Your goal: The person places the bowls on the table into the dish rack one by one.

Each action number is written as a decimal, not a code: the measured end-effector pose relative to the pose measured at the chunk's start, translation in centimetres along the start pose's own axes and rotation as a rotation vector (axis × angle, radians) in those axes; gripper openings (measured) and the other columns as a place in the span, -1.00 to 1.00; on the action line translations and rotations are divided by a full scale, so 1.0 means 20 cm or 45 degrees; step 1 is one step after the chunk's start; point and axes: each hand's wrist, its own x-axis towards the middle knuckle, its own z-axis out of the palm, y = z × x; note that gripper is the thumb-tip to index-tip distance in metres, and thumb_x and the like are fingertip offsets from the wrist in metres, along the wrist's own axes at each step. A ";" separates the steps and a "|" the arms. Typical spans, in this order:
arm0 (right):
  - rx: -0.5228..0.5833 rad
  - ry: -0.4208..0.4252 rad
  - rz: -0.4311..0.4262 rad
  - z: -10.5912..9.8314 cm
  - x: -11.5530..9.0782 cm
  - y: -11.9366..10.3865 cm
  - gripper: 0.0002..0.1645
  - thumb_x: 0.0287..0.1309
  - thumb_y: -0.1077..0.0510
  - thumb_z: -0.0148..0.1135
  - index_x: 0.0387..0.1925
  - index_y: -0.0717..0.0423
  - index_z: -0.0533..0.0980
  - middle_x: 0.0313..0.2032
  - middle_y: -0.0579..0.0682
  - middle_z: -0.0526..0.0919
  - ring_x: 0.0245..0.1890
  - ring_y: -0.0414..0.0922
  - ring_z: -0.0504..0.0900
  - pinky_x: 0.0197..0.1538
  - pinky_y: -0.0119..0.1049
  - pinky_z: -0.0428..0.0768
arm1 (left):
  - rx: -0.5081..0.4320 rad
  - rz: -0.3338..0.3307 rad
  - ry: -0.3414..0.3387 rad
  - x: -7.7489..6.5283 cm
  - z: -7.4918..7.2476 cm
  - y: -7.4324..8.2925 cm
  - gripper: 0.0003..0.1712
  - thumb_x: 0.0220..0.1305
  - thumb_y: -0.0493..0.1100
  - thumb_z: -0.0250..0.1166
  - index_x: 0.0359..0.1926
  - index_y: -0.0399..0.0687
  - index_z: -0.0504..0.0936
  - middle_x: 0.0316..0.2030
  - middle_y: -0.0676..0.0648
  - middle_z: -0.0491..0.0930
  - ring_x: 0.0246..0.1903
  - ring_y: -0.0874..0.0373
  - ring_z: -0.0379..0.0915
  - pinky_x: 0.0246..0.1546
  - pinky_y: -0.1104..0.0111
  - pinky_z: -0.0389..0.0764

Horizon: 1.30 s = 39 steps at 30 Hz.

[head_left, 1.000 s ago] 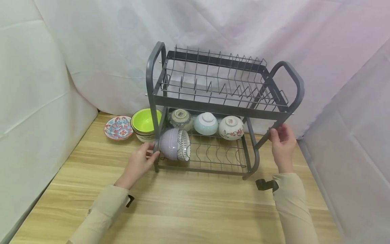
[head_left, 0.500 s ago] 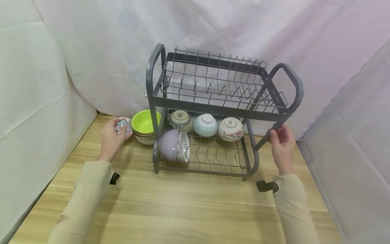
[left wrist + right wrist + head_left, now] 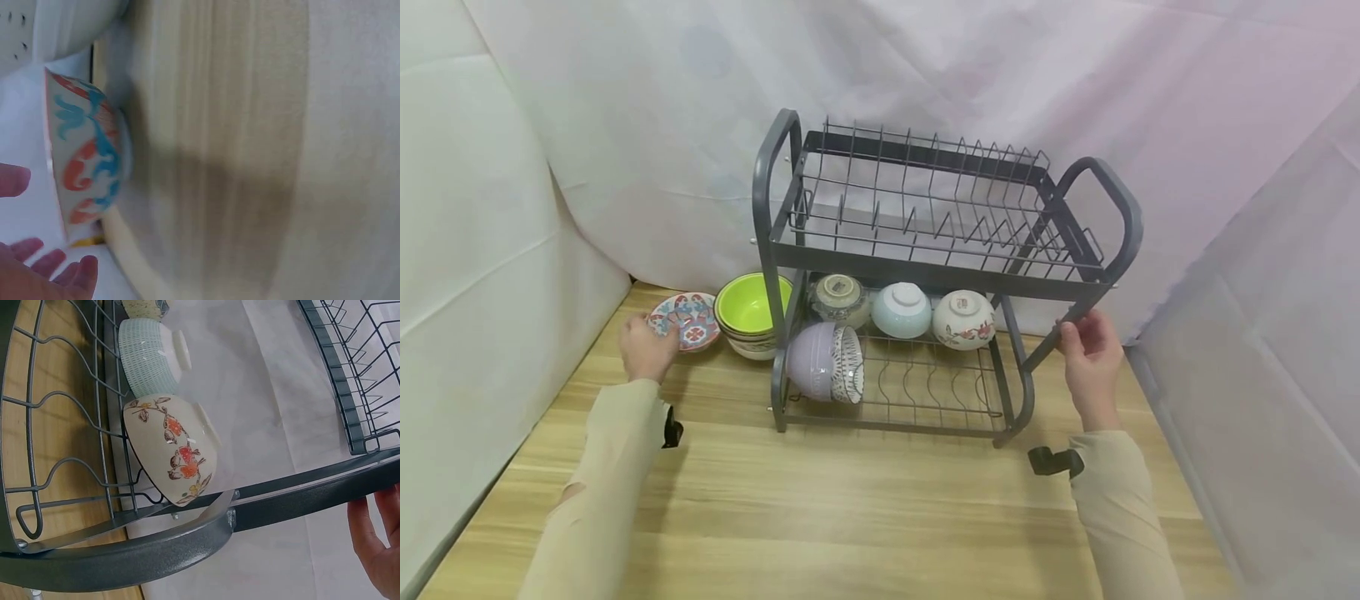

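On the table at the left stands a red, blue and white patterned bowl (image 3: 696, 312). My left hand (image 3: 646, 348) is at its near left rim. In the left wrist view, the thumb and the fingertips (image 3: 89, 269) are spread apart at the rim of this upright bowl (image 3: 87, 150). My right hand (image 3: 1093, 367) holds the right post of the dark grey two-tier dish rack (image 3: 940, 265) between thumb and fingers. In the right wrist view, fingertips (image 3: 359, 512) meet the rack's bar, while the rest of that hand is partly out of frame.
Beside the patterned bowl is a stack of bowls with a lime-green bowl (image 3: 751, 302) on top. The lower tier holds a lilac bowl (image 3: 811, 361) tipped against a black-and-white one, plus upturned bowls: a greenish one (image 3: 841, 300), a pale blue one (image 3: 901, 312) and a floral one (image 3: 964, 321).
My left hand has left the rack's left post and moved left to the patterned bowl, passing over it and now back at its near left side. My right hand has stayed at the rack.
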 end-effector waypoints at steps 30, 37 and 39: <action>0.065 -0.032 -0.024 0.01 0.00 0.00 -0.84 0.10 0.35 0.15 -0.23 0.18 0.48 -0.43 -0.03 0.52 -0.40 -0.25 0.57 -0.31 -0.48 0.61 | -0.271 -0.227 0.214 -0.04 0.05 -0.14 -0.48 0.34 -0.22 -0.35 0.23 -0.43 0.15 0.18 -0.42 0.25 0.18 -0.24 0.17 0.23 0.07 0.19; -0.030 0.000 0.004 0.00 0.00 0.00 -0.84 0.09 0.25 0.20 -0.26 -0.01 0.49 -0.42 -0.07 0.52 -0.40 -0.27 0.56 -0.31 -0.50 0.60 | -0.239 -0.202 0.199 -0.13 -0.02 -0.16 -0.46 0.35 -0.16 -0.33 0.25 -0.35 0.20 0.10 -0.36 0.35 -0.01 -0.10 0.33 -0.06 0.23 0.42; -0.042 0.005 0.002 0.00 0.00 0.00 -0.84 0.09 0.26 0.20 -0.27 -0.02 0.49 -0.42 -0.09 0.53 -0.41 -0.27 0.56 -0.32 -0.50 0.60 | -0.214 -0.147 0.199 -0.15 -0.04 -0.16 -0.47 0.34 -0.16 -0.29 0.22 -0.35 0.26 0.01 -0.35 0.40 -0.21 0.03 0.36 -0.28 0.39 0.42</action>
